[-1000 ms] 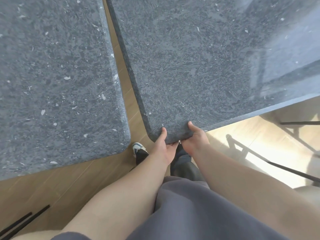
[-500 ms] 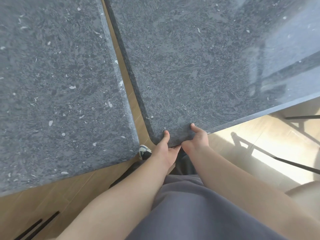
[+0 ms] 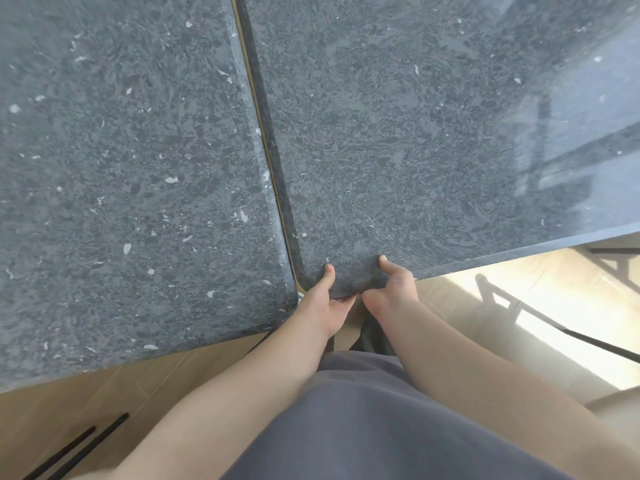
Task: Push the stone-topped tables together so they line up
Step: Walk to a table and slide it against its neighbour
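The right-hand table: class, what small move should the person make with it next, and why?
Probably a short further push of the right table toward the left table. Both the left hand and the right hand grip its near corner, a thin strip of floor shows between the edges, and the near edges are not yet level.

narrow gap between two stone tops, open floor to the right

only a thin sliver of wood floor (image 3: pixel 258 109) shows between the left table (image 3: pixel 121 185) and the right table (image 3: pixel 398 133), too tight for a hand. both hands crowd the right table's near corner. black bars (image 3: pixel 74 445) lie on the floor lower left.
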The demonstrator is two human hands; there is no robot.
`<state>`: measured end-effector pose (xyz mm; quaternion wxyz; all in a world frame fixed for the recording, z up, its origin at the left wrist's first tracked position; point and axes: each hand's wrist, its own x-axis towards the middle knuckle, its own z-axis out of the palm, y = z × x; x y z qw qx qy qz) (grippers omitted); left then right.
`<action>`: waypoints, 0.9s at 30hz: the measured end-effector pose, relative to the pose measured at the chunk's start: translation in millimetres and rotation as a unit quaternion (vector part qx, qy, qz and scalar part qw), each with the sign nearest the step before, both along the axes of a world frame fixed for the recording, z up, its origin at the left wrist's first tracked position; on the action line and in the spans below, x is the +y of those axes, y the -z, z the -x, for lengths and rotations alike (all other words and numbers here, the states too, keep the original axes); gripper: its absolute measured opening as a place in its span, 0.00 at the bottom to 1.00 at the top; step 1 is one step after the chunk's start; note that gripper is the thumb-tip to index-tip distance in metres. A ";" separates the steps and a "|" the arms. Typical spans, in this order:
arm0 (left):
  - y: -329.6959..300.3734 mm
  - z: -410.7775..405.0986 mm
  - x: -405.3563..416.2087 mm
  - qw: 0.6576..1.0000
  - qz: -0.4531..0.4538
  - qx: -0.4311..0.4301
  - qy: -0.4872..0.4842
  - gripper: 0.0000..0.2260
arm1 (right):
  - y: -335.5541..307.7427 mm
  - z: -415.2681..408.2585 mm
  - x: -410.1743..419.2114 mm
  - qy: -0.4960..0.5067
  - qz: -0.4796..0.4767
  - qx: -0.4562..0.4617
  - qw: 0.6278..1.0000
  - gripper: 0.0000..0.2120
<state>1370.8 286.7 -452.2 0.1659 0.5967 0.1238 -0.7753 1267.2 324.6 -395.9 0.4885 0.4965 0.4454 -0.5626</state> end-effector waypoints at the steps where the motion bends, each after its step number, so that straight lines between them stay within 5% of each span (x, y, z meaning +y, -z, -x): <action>1: -0.8 0.1 0.1 1.000 -0.001 -0.003 -0.004 0.16 | 2.7 0.1 1.4 -0.001 -0.004 -0.001 1.000 0.12; 16: -12.9 31.1 27.7 0.989 0.056 -0.063 -0.123 0.12 | 37.2 28.2 35.8 -0.066 0.016 0.058 0.996 0.24; 19: -15.8 45.9 34.5 0.988 0.054 -0.031 -0.142 0.20 | 37.5 36.6 35.1 -0.065 -0.013 0.054 0.996 0.30; 27: 12.1 36.5 31.4 0.994 0.010 -0.008 -0.110 0.37 | 22.7 26.0 13.6 -0.065 -0.062 0.066 0.994 0.23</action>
